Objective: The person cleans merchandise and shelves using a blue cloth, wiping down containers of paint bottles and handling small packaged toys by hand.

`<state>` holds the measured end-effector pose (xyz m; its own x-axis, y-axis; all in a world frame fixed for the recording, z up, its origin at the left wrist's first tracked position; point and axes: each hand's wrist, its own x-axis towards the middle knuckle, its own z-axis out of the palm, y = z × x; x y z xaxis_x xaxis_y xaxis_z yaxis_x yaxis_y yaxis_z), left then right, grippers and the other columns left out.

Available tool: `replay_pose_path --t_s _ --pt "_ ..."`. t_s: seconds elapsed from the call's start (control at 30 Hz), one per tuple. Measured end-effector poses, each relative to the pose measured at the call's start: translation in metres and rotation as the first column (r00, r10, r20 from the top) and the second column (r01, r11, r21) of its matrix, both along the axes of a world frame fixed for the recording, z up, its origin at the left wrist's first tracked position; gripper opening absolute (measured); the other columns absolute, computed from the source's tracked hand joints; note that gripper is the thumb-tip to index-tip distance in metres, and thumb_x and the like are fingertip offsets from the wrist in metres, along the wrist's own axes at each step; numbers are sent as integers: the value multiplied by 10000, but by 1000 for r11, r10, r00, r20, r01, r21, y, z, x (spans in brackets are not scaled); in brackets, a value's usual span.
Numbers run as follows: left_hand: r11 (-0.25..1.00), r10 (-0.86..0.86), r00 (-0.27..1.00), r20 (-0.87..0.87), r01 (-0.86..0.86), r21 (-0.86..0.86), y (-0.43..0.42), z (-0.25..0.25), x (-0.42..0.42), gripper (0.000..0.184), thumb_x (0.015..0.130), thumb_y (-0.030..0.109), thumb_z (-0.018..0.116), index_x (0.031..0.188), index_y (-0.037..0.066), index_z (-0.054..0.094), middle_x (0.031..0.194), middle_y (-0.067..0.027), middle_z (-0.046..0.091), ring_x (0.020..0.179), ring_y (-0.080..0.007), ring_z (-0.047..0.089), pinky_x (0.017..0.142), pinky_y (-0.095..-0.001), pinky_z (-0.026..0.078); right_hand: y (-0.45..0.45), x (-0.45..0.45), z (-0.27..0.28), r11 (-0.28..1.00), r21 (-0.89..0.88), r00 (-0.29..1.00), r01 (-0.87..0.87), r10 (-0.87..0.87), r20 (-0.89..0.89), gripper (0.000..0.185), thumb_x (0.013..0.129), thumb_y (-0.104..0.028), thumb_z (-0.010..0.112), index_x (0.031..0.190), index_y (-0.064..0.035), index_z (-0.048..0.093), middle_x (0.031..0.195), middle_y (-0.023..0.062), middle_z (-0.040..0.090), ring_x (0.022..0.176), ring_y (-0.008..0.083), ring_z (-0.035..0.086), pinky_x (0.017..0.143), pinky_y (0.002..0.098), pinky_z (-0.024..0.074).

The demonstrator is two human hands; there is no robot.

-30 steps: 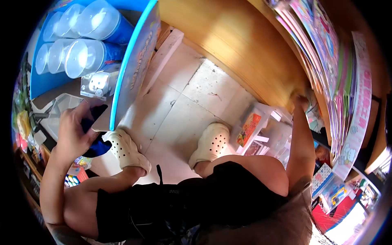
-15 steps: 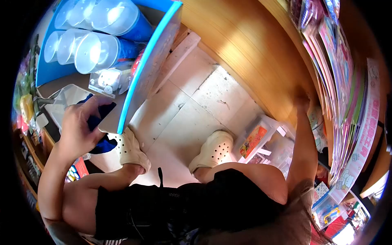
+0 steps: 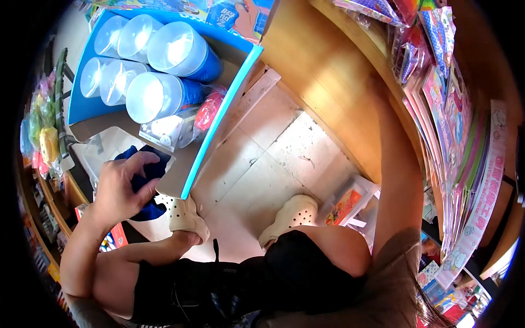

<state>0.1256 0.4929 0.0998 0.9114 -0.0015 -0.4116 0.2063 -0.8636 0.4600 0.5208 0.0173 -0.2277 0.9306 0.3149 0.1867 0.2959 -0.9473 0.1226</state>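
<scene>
My left hand (image 3: 127, 183) is closed around a bunched dark blue cloth (image 3: 143, 210), just beside the front flap of a blue cardboard box (image 3: 219, 123). In the box stand several clear-lidded blue cups (image 3: 178, 50), along with a small white package (image 3: 163, 130) and a red item in clear wrapping (image 3: 209, 109). On the right, my right arm (image 3: 399, 180) stretches forward along the curved wooden panel (image 3: 322, 71). Its far end, where my right hand is, blends into the shadowed wood, so the fingers cannot be made out.
Upright packets (image 3: 445, 147) line the right side, behind a printed strip (image 3: 481, 202). A clear plastic bin (image 3: 350, 202) stands on the tiled floor (image 3: 257, 158) near my cream clogs (image 3: 290, 216). Shelves with goods (image 3: 52, 210) run along the left edge.
My right arm has reached farther forward along the wood. The box and my left hand with the cloth appear lower and farther right as the view shifts.
</scene>
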Motion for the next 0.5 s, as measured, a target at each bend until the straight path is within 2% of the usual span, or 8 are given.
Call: replay_pose_path --t_s 0.13,0.17,0.2,0.23,0.27,0.33,0.4,0.5 --pt "999 8 1000 24 -7 -47 2 0 2 303 688 92 690 965 25 590 715 -133 629 607 -282 616 572 -339 483 58 -68 20 972 134 981 -192 186 50 419 844 -121 515 1247 -10 472 1292 221 447 1209 350 408 1003 392 343" --pt "998 15 1000 21 -14 -59 2 0 3 297 689 90 689 962 25 589 719 -134 630 610 -283 617 574 -338 485 70 -95 35 951 196 971 -237 232 50 424 845 -111 516 1253 -6 467 1303 223 439 1221 352 399 1014 391 336" --pt "998 2 999 37 1 -64 2 -1 5 293 689 92 688 957 27 590 717 -136 629 611 -286 617 572 -339 483 86 -127 72 892 351 945 -285 322 -51 412 823 -65 539 1229 -13 497 1255 211 479 1180 347 435 996 379 356" --pt "997 -12 999 53 15 -69 2 -2 6 289 688 93 687 952 29 590 715 -138 627 613 -289 616 569 -339 482 89 -151 83 824 482 926 -297 371 -64 388 807 -5 535 1194 -31 538 1181 210 515 1112 345 480 956 377 388" --pt "997 -24 997 69 29 -72 2 -4 8 285 687 94 686 948 31 591 714 -139 625 614 -292 616 567 -340 480 99 -178 93 793 534 934 -293 357 -17 330 778 28 497 1072 -59 618 1018 159 589 936 320 554 821 384 453" --pt "996 -41 998 47 45 -78 1 -3 11 280 687 103 685 942 34 592 710 -144 621 619 -300 615 566 -344 477 107 -212 104 771 594 945 -230 323 -54 306 714 95 515 929 -69 658 980 113 606 893 291 568 785 365 471" --pt "994 -66 997 45 69 -79 0 -3 11 299 678 89 670 958 23 590 697 -148 611 617 -292 612 576 -339 475 104 -228 110 751 635 899 -182 388 -201 289 691 116 515 865 -69 652 934 99 613 879 282 577 767 349 483" --pt "992 -94 993 73 99 -75 2 -7 9 349 656 54 638 997 -1 586 673 -150 597 610 -267 609 596 -321 474 86 -231 103 707 664 911 -244 402 -92 267 694 126 502 846 -49 635 898 91 623 862 251 596 747 334 491"
